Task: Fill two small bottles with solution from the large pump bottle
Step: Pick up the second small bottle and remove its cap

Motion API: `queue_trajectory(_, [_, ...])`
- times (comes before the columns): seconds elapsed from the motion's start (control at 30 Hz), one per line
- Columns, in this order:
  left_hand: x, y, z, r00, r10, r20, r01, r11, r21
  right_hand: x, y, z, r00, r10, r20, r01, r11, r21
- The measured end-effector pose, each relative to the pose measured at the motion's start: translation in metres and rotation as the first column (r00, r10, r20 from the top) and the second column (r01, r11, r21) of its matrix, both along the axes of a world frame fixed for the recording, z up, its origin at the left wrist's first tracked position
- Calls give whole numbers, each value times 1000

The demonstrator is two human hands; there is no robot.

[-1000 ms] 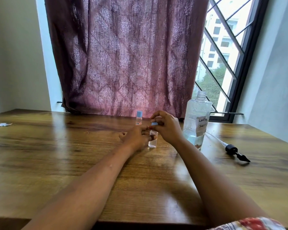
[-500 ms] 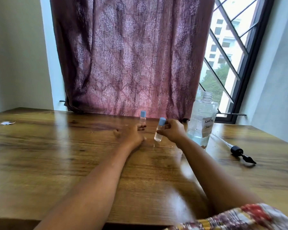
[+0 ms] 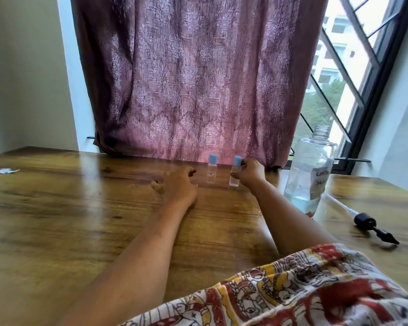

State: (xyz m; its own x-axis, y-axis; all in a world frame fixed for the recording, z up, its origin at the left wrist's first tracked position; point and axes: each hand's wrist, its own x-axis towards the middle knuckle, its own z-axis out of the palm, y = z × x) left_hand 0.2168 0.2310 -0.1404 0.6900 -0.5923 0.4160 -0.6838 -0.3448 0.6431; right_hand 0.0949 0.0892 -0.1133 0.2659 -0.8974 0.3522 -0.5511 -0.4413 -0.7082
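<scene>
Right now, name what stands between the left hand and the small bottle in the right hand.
The head view shows the other small bottle, blue-capped and labelled, upright on the table between the left hand and the held bottle in the right hand.

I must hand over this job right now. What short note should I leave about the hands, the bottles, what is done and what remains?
Left hand: rests on the table, holding nothing.
Right hand: grips the right small bottle, upright beside the left small bottle.
Both carry blue caps.
Large bottle stands open at the right; its pump lies on the table.
Done: both small bottles capped; fill levels hard to read.
Left: let go, check levels, probably refit the pump.
</scene>
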Motion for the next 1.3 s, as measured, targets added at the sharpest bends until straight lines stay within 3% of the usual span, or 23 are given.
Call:
queue_trajectory(0.17, [-4, 0, 1, 999, -19, 41, 17, 999, 29, 3, 4, -1, 997, -1, 71, -2, 999, 43])
queue_trajectory(0.27, [-5, 2, 1, 1000, -20, 21, 20, 999, 25, 8, 17, 14, 992, -34, 123, 57, 979, -193])
queue_trajectory(0.33, [-7, 3, 3, 1000, -15, 21, 14, 999, 43, 18, 26, 29, 991, 28, 127, 21, 928, -372])
queue_trajectory(0.4, [-8, 3, 4, 999, -24, 24, 23, 998, 61, 33, 33, 37, 992, 125, -20, -124, 929, -350])
queue_trajectory(0.47, [-7, 3, 4, 999, -41, 23, 40, 997, 65, 43, 36, 30, 951, 166, -260, -228, 947, -227])
queue_trajectory(0.53, [-6, 2, 4, 998, -47, 30, 45, 997, 67, 46, 39, 18, 925, 170, -340, -246, 950, -193])
queue_trajectory(0.67, [-9, 0, 5, 998, -47, 43, 44, 997, 68, 36, 43, 17, 963, 183, -197, -226, 947, -228])
queue_trajectory(0.9, [-23, -3, 6, 981, -190, -42, 188, 981, -39, -4, 69, 41, 943, 280, -181, -313, 930, -191])
queue_trajectory(1.1, [-43, 0, 5, 792, -569, -221, 552, 822, -138, -49, 83, 43, 938, 241, -249, -305, 917, -258])
queue_trajectory(1.3, [-51, 4, 0, 758, -605, -244, 606, 791, -81, -64, 86, 21, 964, 243, -108, -265, 918, -296])
